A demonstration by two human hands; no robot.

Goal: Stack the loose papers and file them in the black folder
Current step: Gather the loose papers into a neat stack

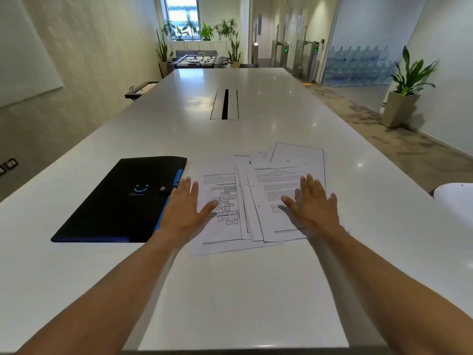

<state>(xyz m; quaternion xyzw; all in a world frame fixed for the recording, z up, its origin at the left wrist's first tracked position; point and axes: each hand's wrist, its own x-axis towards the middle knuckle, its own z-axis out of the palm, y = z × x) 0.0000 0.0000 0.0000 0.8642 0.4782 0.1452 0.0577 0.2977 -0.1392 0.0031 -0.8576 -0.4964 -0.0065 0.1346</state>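
**Both hands spread flat over scattered papers, folder closed alongside**

On the long white tabletop [230, 290] lies a loose spread of printed papers [258, 198], overlapping and fanned at different angles. One sheet at the left of the spread shows a flowchart of boxes; the sheets to the right carry blocks of text, and a few more peek out at the far side.

The left hand [183, 208] is stretched out with straight fingers, palm down, at the left edge of the papers; its thumb lies over the flowchart sheet, while its fingers reach toward the gap between papers and folder. It holds nothing. The right hand [313, 203] is likewise flat and fully extended, palm down over the text sheets on the right of the spread, casting a shadow on them; it grips nothing. Whether either palm presses on the paper cannot be told.

The black folder [120, 201] lies closed just left of the papers, flat on the tabletop, with a blue edge along its near and right sides and a snap tab on its cover.
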